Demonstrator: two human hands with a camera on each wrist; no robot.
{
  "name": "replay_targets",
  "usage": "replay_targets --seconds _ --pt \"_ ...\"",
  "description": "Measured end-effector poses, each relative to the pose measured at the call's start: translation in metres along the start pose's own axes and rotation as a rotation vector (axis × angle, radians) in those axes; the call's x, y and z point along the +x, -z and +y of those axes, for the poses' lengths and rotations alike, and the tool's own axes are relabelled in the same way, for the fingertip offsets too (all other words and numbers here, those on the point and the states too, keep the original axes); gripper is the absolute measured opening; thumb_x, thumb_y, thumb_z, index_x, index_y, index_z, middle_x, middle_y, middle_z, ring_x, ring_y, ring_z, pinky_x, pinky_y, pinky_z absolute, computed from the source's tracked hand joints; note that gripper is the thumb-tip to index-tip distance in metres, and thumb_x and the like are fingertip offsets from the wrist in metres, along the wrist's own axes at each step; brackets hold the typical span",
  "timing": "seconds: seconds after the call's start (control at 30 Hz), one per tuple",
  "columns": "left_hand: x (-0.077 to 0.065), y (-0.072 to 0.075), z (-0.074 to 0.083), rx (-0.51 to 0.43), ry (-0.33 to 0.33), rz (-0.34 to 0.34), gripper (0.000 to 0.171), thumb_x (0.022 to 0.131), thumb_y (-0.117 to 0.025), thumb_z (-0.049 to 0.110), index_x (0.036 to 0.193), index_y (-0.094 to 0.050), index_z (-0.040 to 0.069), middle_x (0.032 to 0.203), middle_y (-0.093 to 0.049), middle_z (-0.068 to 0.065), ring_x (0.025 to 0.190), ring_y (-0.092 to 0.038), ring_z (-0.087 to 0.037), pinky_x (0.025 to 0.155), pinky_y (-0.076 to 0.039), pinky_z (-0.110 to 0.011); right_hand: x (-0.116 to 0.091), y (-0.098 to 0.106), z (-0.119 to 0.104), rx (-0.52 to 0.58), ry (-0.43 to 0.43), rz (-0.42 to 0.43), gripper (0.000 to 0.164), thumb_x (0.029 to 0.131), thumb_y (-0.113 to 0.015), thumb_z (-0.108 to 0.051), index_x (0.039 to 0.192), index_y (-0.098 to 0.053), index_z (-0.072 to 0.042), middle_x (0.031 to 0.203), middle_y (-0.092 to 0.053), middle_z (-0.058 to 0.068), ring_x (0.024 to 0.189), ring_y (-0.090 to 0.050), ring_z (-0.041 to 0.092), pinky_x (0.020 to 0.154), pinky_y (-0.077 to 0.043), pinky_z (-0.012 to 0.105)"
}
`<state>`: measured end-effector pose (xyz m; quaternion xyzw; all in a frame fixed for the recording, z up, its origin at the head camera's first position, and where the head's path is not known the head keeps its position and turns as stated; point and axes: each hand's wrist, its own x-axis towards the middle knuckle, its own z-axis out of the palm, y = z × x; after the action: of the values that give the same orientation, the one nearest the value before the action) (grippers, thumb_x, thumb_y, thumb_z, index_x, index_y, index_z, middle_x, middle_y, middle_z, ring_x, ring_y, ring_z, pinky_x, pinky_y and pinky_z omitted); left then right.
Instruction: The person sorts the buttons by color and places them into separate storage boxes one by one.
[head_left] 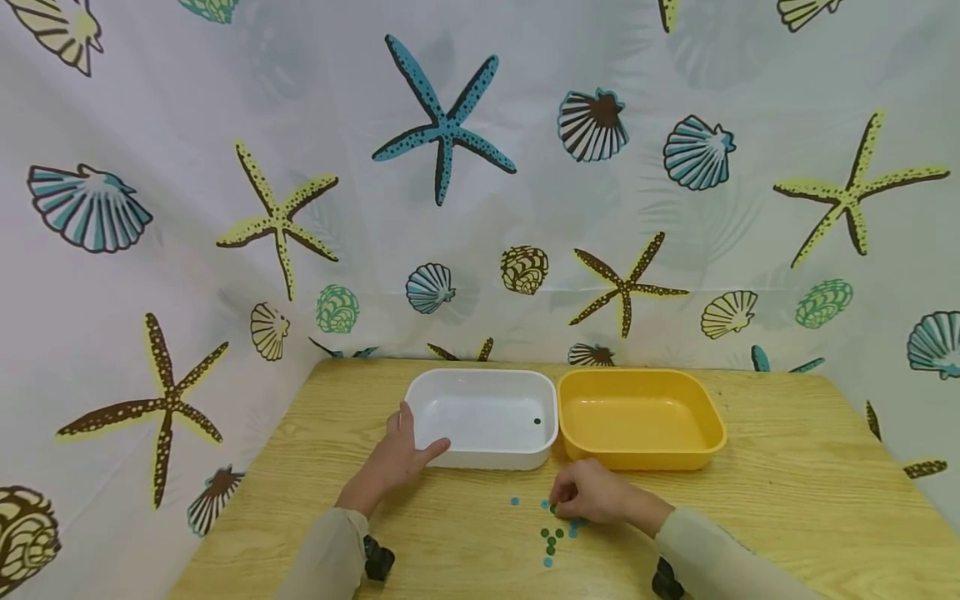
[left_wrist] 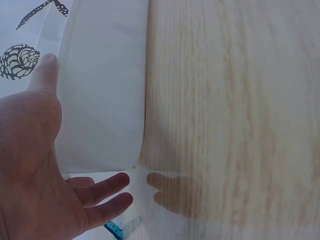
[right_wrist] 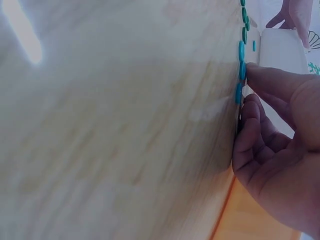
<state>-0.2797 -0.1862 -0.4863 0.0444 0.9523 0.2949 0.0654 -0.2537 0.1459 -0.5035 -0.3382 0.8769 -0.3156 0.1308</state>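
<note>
At the left end of the white tray (head_left: 487,459) is my left hand (head_left: 396,454). Its thumb lies along the front rim and the fingers stretch loosely past the end wall; the left wrist view shows these fingers (left_wrist: 107,189) relaxed. My right hand (head_left: 592,493) is low over the table, fingers curled, with its fingertips right at a small green disc (head_left: 553,509). I cannot tell whether they pinch it. In the right wrist view, the thumb tip is beside a blue disc (right_wrist: 242,70). More green discs (head_left: 551,541) and blue discs (head_left: 514,502) lie nearby.
One dark green disc (head_left: 537,422) lies inside the white tray. A yellow tray (head_left: 641,461) stands against its right side, just behind my right hand. Both rest toward the back of the wooden table (head_left: 465,542), before a curtain (head_left: 480,225) printed with shells and starfish.
</note>
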Motion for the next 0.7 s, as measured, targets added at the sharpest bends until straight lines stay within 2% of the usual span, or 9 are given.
replay_targets --seconds 0.33,0.7 --pt "0.002 0.001 -0.006 0.008 -0.001 -0.014 0.120 0.080 -0.049 0.073 0.146 0.011 -0.007 0.151 -0.002 -0.031 0.129 -0.032 -0.047 0.103 -0.030 -0.054 -0.001 -0.004 -0.008 0.040 -0.016 0.010 0.006 0.081 -0.073 -0.007 0.084 -0.072 -0.012 0.074 -0.061 -0.012 0.067 -0.052 0.002 0.061 -0.046 0.021" --pt "0.001 0.001 -0.012 0.009 -0.012 -0.025 0.120 0.081 -0.049 0.073 0.146 0.011 -0.007 0.151 -0.002 -0.031 0.129 -0.031 -0.048 0.103 -0.029 -0.055 -0.003 -0.011 -0.011 0.034 -0.027 0.019 0.007 0.080 -0.074 -0.007 0.081 -0.070 -0.013 0.073 -0.059 -0.012 0.066 -0.051 0.002 0.061 -0.045 0.021"
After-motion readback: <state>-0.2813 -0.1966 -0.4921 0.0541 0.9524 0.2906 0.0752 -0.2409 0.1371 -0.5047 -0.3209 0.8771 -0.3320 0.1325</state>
